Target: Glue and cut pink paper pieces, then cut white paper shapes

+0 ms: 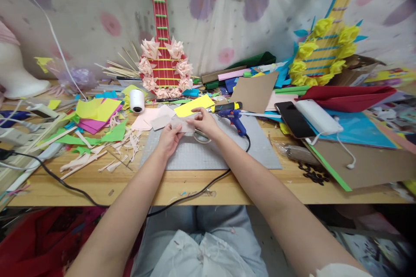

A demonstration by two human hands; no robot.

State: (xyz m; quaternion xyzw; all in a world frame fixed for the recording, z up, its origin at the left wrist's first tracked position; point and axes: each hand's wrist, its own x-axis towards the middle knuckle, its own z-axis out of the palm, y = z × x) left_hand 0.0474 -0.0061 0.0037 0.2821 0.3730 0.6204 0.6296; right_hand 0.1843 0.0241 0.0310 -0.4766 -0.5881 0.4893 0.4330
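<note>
My left hand (169,137) and my right hand (205,123) meet over the grey cutting mat (208,153), both pinching a small pale pink paper piece (183,125) between them. Each hand is closed on one end of the piece. More pale pink paper sheets (152,117) lie just beyond it, and a yellow strip (194,105) rests behind my right fingers. A roll of tape (202,138) lies on the mat under my right wrist. A blue and yellow glue gun (231,114) lies right of my right hand.
Red paper guitar with pink flowers (165,67) leans on the wall; a yellow-flowered one (323,49) stands at right. White thread spool (137,100), coloured paper scraps (95,110), cardboard (253,91), phone (293,119), white power bank (317,116). The glue gun's black cord (195,192) crosses the wooden table's front edge.
</note>
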